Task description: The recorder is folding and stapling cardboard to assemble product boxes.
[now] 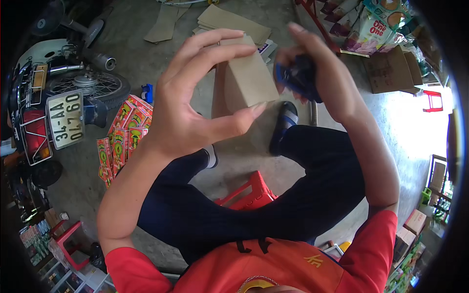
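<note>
A small plain brown cardboard box [251,78] is held up in front of me, over the floor between my feet. My left hand [188,97] grips it from the left, fingers along its far end and thumb at its near edge. To the right of the box, my right hand [325,68] is wrapped round a dark blue and black handheld object [300,75]. Motion blur and the fingers hide its exact kind. It is close to the box's right side; whether they touch I cannot tell.
Flat cardboard sheets [239,24] lie on the floor beyond the box. Red and green printed packs [124,134] are piled at left, near a parked motorbike [73,97]. An open carton [393,71] stands at right. A red plastic stool [251,193] is between my legs.
</note>
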The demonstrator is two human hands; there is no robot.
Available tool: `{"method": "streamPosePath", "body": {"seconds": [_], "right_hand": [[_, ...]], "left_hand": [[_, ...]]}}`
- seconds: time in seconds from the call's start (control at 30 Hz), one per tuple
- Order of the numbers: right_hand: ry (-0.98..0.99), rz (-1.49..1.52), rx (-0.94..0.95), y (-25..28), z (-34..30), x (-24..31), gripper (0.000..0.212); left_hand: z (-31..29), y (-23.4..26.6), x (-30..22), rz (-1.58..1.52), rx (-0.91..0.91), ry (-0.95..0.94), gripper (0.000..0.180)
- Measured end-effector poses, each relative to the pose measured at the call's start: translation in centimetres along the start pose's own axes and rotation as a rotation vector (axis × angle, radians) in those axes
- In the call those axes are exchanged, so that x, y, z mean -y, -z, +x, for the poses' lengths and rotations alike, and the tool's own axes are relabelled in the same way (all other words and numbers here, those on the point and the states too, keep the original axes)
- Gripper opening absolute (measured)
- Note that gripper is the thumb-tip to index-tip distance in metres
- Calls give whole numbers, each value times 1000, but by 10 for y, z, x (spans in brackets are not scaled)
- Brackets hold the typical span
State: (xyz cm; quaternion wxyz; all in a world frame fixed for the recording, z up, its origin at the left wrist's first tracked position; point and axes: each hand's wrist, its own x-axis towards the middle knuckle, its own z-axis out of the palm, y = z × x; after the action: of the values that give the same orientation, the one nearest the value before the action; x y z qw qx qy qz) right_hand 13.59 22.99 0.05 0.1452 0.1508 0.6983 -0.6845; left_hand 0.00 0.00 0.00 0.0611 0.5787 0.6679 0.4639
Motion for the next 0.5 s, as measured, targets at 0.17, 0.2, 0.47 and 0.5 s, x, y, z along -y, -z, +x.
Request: {"method": "streamPosePath", "body": {"seconds": [0.17,0.2,0.47,0.5], "right_hand": [[375,-756,-364,-30,-13,0,40],[372,-757,-366,-29,-12,6,40],[100,-237,-273,-27,-3,11,34],[98,-237,-272,-26,-4,4,34]], "left_hand": [[-4,-6,6,-30,0,-27,70],[-4,-8,6,-33,0,-28,70],[-6,-13,4,-203,26,75,92],[-6,-13,3,-205,26,76,92]]}}
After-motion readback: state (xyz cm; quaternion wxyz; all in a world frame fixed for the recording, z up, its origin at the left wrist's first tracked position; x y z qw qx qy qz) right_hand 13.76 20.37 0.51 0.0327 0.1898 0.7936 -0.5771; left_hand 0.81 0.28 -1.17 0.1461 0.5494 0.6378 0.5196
